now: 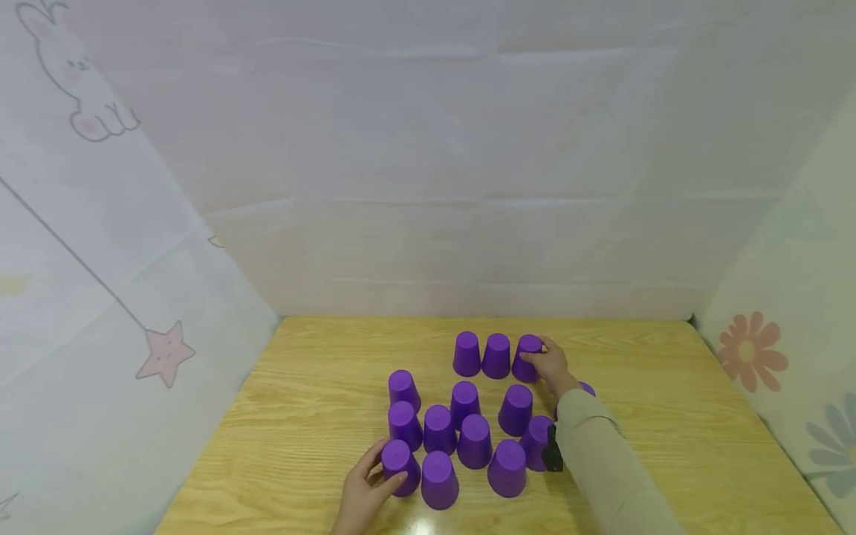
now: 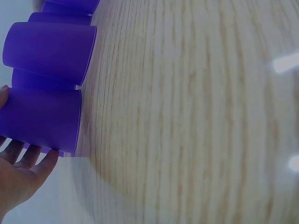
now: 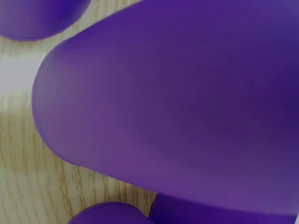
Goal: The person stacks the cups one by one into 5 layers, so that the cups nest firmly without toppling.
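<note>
Several purple cups stand upside down on a wooden table. My left hand (image 1: 364, 487) grips the front-left cup (image 1: 399, 469), thumb on its near side and fingers around the far side. In the left wrist view, that cup (image 2: 39, 119) lies between the thumb and the fingers (image 2: 44, 168). At the back, my right hand (image 1: 553, 366) holds the rightmost cup (image 1: 526, 362) of a row of three, its bottom edge at the tabletop. The right wrist view is filled by one purple cup (image 3: 163, 102) close to the camera; the right hand is outside that view.
Beside the held back cup stand two others, a middle cup (image 1: 496, 357) and a left cup (image 1: 467, 354). Several cups, such as one (image 1: 516, 411), stand between the hands. My right forearm partly hides a cup (image 1: 587, 388). Printed cloth walls (image 1: 468, 186) enclose the table (image 1: 267, 446).
</note>
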Tool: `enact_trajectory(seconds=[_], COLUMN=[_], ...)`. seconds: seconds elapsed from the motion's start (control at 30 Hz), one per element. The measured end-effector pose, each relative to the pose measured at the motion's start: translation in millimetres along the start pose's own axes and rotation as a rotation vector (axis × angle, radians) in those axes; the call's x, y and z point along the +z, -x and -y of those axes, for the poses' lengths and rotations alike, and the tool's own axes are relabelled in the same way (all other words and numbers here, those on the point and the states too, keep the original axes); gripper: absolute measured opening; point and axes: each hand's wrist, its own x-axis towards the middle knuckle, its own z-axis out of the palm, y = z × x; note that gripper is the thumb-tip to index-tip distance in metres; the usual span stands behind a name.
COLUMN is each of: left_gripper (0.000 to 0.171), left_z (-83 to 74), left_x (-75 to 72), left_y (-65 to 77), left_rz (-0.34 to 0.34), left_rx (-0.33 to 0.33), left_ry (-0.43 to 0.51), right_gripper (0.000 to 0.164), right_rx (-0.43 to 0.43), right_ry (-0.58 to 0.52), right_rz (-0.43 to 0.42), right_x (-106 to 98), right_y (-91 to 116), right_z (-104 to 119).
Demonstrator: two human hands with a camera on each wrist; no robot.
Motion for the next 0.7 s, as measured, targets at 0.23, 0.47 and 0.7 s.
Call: enact_trajectory(seconds=[0.23, 0.47, 0.7], left_gripper=[0.058, 0.058, 0.057], left_z=[-3.8, -4.5, -5.0], left_x=[1.1, 1.5, 0.7], left_y=[0.1, 0.2, 1.3], left_rz=[0.002, -0.008, -0.011], left_rx=[-0.03, -0.029, -0.018], left_ry=[-0.003, 0.022, 0.033], right_gripper=[0.055, 0.058, 0.062], right_rx=[-0.011, -0.012, -0.025], right_ry=[0.009, 0.021, 0.03], right_rz=[-0.006, -0.004, 0.006], right_x=[0.1, 1.4, 2.8], right_y=[-2.6, -2.2, -3.8], right_z=[-2.6, -1.5, -4.5])
